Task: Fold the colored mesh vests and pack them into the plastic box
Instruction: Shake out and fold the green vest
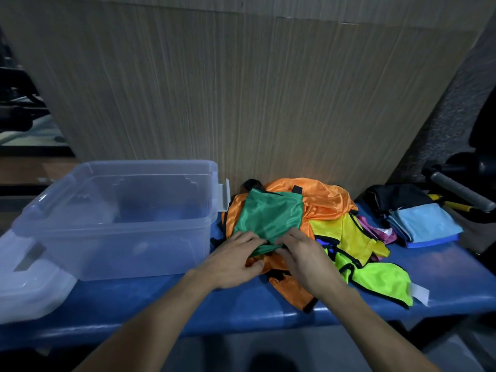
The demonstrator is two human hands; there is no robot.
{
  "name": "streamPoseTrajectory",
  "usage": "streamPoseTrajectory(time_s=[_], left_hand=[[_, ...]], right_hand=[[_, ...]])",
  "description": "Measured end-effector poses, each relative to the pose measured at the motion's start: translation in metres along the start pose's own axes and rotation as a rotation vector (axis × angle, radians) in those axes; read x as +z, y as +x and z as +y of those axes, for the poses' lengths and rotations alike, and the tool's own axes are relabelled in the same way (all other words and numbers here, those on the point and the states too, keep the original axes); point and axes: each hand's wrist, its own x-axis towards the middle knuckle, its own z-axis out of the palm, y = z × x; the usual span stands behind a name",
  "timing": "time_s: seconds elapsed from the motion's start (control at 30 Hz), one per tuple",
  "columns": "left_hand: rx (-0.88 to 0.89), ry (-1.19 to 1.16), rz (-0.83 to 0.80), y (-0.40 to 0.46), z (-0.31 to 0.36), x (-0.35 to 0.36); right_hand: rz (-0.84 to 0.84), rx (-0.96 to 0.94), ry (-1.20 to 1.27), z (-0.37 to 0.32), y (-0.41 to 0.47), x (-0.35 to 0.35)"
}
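Two bare forearms nearest, reaching up from bottom edge to mid-tabletop [442, 275], blue.

Far left: loose lid [29, 280], hanging partly off the tabletop edge. Next: clear plastic box [53, 226], open, looks empty, though the walls are hazy.

Left hand [230, 261]: grip pinching near hem of green vest [268, 216], thumb tucked under, fingers curled over. Right hand [300, 256]: grip likewise on same hem, just beside the left, fingers curled on the cloth. Green vest on top of pile, just right of box, not yet folded.

Under it: orange vest [322, 200], spread wide, one corner drooping over front edge. Further right: yellow vest [346, 232], lime vest [381, 280] with white tag, pink scrap barely visible. Far right: blue cloths [426, 224], dark bundle behind, tools at the edge.

Risks, as judged:
- Slick fabric; fold likely to slide open on the lumpy pile.
- Lifting green may drag orange along, black trim possibly snagged; overhanging corner could pull whole pile to floor.
- Lid easily knocked off by left elbow.
- Blue cloths near enough to be packed by mistake.
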Motion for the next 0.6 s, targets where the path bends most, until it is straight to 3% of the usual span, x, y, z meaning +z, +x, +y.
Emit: streamPoseTrajectory(time_s=[0.2,0.37,0.43,0.6], left_hand=[[0.038,0.113,0.127,0.000,-0.002,0.006],[0.058,0.065,0.336,-0.005,0.020,-0.010],[0.105,-0.017,0.437,-0.010,0.051,-0.028],[0.027,-0.309,0.614,-0.019,0.113,-0.087]], right_hand=[[-0.004,0.027,0.035,-0.004,0.008,-0.028],[0.157,0.031,0.074,0.014,0.002,-0.064],[0.220,0.084,0.188,0.020,-0.004,-0.085],[0.347,0.128,0.642,0.016,-0.011,-0.129]])
